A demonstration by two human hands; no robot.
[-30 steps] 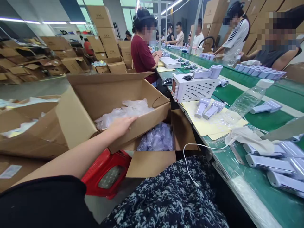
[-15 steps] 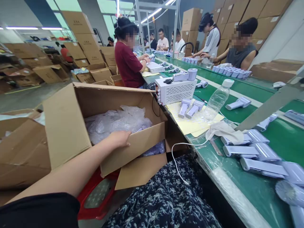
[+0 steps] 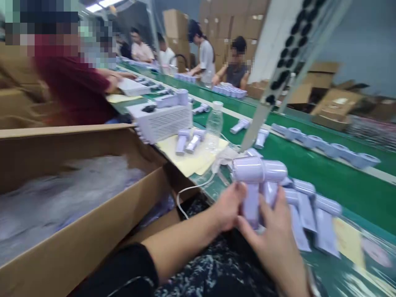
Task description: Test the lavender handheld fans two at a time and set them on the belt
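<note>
In the head view my left hand [image 3: 230, 206] is closed round the handle of a pale purple handheld fan [image 3: 247, 170], shaped like a small hair dryer. Its barrel points sideways and its handle hangs down. Against it on the right is a second handheld fan [image 3: 274, 171], its handle between the fingers of my right hand [image 3: 276, 231]. The right thumb lies by the bottom of the first fan's handle. More handheld fans [image 3: 328, 220] lie side by side on the table just right of my hands.
An open cardboard box [image 3: 93, 222] with plastic bags stands at left. On the green table [image 3: 365, 194] are a white vented device [image 3: 167, 119], a clear bottle [image 3: 215, 123], yellow paper [image 3: 176, 159] and a white cable [image 3: 194, 186]. A metal post [image 3: 256, 123] rises there. Several people work beyond.
My view has swung right. My left hand has left the box edge and now grips a handheld fan over the table. My right hand has come into view, on a second fan.
</note>
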